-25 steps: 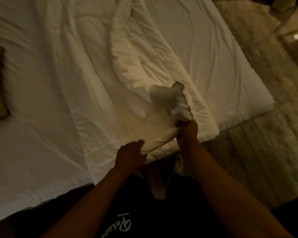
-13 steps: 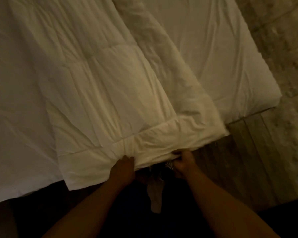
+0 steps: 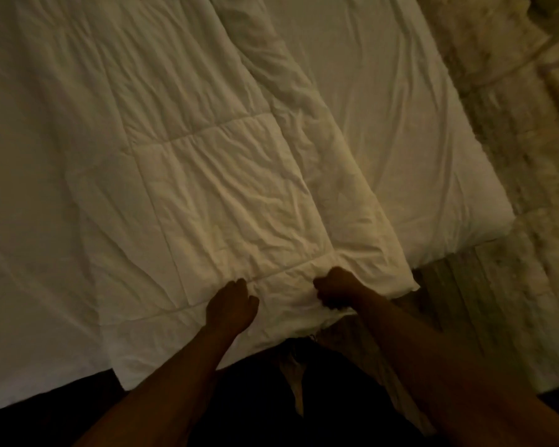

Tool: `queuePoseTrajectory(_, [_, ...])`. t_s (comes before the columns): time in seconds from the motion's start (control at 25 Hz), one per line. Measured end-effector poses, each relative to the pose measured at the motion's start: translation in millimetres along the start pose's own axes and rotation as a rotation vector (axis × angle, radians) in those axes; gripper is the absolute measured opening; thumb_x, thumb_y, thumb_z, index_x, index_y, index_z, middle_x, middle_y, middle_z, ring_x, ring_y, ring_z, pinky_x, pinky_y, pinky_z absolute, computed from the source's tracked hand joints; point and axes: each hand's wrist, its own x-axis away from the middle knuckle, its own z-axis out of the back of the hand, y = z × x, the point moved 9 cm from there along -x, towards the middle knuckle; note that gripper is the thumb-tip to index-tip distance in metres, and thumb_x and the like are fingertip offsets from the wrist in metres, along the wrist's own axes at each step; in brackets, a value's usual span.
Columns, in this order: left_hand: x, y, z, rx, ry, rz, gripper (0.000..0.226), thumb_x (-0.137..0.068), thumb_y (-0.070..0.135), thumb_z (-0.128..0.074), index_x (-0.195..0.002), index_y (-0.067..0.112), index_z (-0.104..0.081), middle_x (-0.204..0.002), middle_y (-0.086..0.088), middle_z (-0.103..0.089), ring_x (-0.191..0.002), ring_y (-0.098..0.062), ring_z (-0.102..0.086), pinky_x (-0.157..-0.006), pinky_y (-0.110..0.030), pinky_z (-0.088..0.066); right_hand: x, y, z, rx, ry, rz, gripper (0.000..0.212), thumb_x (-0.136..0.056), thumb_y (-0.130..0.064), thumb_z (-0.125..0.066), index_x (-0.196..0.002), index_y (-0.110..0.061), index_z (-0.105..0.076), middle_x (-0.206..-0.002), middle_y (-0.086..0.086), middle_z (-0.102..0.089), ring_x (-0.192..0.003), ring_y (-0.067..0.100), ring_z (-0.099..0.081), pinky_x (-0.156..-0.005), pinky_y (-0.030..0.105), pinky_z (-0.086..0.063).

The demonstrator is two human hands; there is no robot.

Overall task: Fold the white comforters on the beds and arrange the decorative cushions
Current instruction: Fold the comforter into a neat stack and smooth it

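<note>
A white quilted comforter (image 3: pixel 226 175) lies in a long folded strip across the bed (image 3: pixel 400 124), reaching from the far edge to the near edge. My left hand (image 3: pixel 231 306) rests on its near end with the fingers curled into the fabric. My right hand (image 3: pixel 334 288) grips a bunch of the comforter's near edge beside it. A thicker fold runs along the strip's right side (image 3: pixel 304 101). No cushion is in view.
The white bed sheet (image 3: pixel 29 221) spreads to the left and right of the comforter. Wooden floor boards (image 3: pixel 455 301) and a pale shaggy rug (image 3: pixel 513 156) lie to the right of the bed's corner. My dark clothing fills the bottom.
The raised, bunched corner of the comforter has been laid flat. Both hands have moved up onto the comforter's near end, closer together, and the view has shifted nearer to the bed.
</note>
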Motion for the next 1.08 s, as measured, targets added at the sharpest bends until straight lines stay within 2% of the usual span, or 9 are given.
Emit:
queuePoseTrajectory(0.04, [-8.7, 5.7, 12.7, 0.019, 0.033, -0.023, 0.042, -0.097, 0.043, -0.044, -0.122, 0.010, -0.051, -0.116, -0.010, -0.058, -0.101, -0.024, -0.057, -0.084, -0.034, -0.050, -5.8, -26.5, 14.4, 0.057, 0.076, 0.073, 0.032, -0.093, -0.034, -0.058, -0.076, -0.008, -0.061, -0.069, 0.008, -0.066, -0.054, 0.020, -0.067, -0.042, 0.021, -0.048])
queuePoseTrajectory(0.12, [-30.0, 17.0, 38.0, 0.035, 0.079, -0.053, 0.050, -0.096, 0.043, -0.045, -0.134, 0.010, -0.045, -0.126, -0.012, -0.051, -0.112, -0.028, -0.052, -0.091, -0.039, -0.048, -14.5, -75.2, 42.6, 0.085, 0.229, 0.217, 0.036, -0.090, -0.039, -0.058, -0.098, -0.005, -0.067, -0.100, 0.013, -0.071, -0.092, 0.032, -0.069, -0.075, 0.034, -0.058])
queuePoseTrajectory(0.2, [-55.3, 30.1, 65.7, 0.030, 0.127, -0.063, 0.053, -0.095, 0.041, -0.048, -0.138, 0.010, -0.042, -0.134, -0.013, -0.046, -0.120, -0.030, -0.047, -0.097, -0.042, -0.044, -16.3, -116.6, 65.7, 0.174, 0.334, 0.313, 0.039, -0.092, -0.037, -0.053, -0.114, -0.006, -0.064, -0.118, 0.010, -0.064, -0.110, 0.032, -0.061, -0.095, 0.037, -0.049])
queuePoseTrajectory(0.44, [-149.1, 75.4, 155.2, -0.068, 0.348, -0.089, 0.066, -0.091, 0.042, -0.053, -0.148, 0.013, -0.034, -0.154, -0.015, -0.029, -0.139, -0.033, -0.031, -0.111, -0.046, -0.033, -64.7, -252.3, 126.2, 0.181, 0.471, 0.568, 0.016, -0.090, -0.030, -0.056, -0.100, -0.018, -0.060, -0.116, 0.006, -0.056, -0.098, 0.021, -0.057, -0.083, 0.032, -0.050])
queuePoseTrajectory(0.6, [-223.5, 99.8, 209.3, -0.122, 0.493, -0.065, 0.082, -0.089, 0.056, -0.048, -0.154, 0.017, -0.018, -0.162, -0.016, -0.011, -0.150, -0.034, -0.011, -0.119, -0.051, -0.019, -89.5, -365.4, 171.3, 0.345, 0.692, 0.811, 0.041, -0.090, -0.033, -0.055, -0.126, -0.012, -0.052, -0.130, 0.012, -0.045, -0.117, 0.030, -0.046, -0.097, 0.040, -0.043])
queuePoseTrajectory(0.68, [-259.8, 110.4, 230.1, -0.131, 0.530, -0.056, 0.087, -0.087, 0.065, -0.040, -0.156, 0.021, -0.009, -0.164, -0.014, -0.002, -0.151, -0.033, -0.003, -0.121, -0.053, -0.011, -106.5, -413.9, 204.7, 0.253, 0.813, 0.851, 0.055, -0.090, -0.039, -0.054, -0.136, -0.010, -0.044, -0.137, 0.015, -0.041, -0.121, 0.032, -0.044, -0.100, 0.042, -0.043])
queuePoseTrajectory(0.8, [-303.5, 114.2, 224.8, -0.122, 0.579, 0.001, 0.085, -0.088, 0.072, -0.027, -0.157, 0.027, -0.003, -0.164, -0.012, -0.001, -0.152, -0.030, 0.000, -0.121, -0.055, -0.006, -165.4, -462.1, 237.9, -0.028, 0.609, 0.681, 0.073, -0.092, -0.056, -0.050, -0.144, -0.008, -0.034, -0.143, 0.014, -0.043, -0.128, 0.032, -0.047, -0.102, 0.040, -0.042])
queuePoseTrajectory(0.92, [-315.0, 112.2, 184.7, -0.184, 0.605, 0.060, 0.079, -0.094, 0.066, -0.019, -0.157, 0.022, -0.002, -0.164, -0.014, -0.002, -0.152, -0.029, 0.001, -0.120, -0.055, -0.007, -196.0, -477.2, 229.0, 0.063, 0.466, 0.685, 0.074, -0.089, -0.066, -0.047, -0.136, -0.010, -0.042, -0.128, 0.008, -0.056, -0.110, 0.026, -0.059, -0.087, 0.037, -0.050])
queuePoseTrajectory(1.08, [-301.5, 112.2, 170.8, -0.172, 0.632, 0.026, 0.075, -0.097, 0.062, -0.021, -0.157, 0.019, -0.008, -0.164, -0.014, -0.004, -0.152, -0.029, -0.002, -0.121, -0.053, -0.007, -183.8, -449.8, 263.6, -0.044, 0.689, 0.838, 0.045, -0.100, -0.050, -0.036, -0.117, -0.011, -0.051, -0.098, 0.003, -0.058, -0.084, 0.018, -0.057, -0.071, 0.030, -0.041])
